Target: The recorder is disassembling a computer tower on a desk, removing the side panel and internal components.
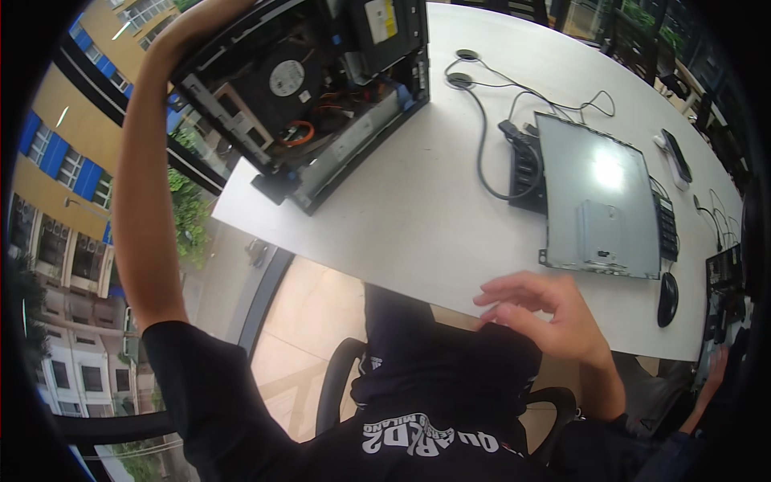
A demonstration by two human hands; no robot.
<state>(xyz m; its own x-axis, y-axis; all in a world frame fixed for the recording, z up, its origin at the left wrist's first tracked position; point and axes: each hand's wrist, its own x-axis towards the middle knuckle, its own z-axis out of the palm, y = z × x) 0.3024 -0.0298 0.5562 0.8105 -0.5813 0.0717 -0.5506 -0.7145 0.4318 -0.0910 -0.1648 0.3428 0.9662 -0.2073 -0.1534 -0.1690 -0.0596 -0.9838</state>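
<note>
An opened computer tower (281, 104) stands on the white table at the upper left, its fan, cables and metal frame exposed. My left hand (197, 24) lies against its far-left edge, with the fingers hidden at the top of the picture. Over the table's near edge, my right hand (546, 313) is open and holds nothing, its fingers loosely curved and apart from the thumb. Just beyond it rests a grey metal side panel (610, 217), flat with a raised rectangle and apart from the hand.
Black cables (482, 153) run from table grommets (459, 80) to a black power strip (526, 177) beside the panel. A keyboard (666, 229) is partly covered by the panel; a mouse (667, 300) sits near it. Another person's hand (717, 365) shows at far right.
</note>
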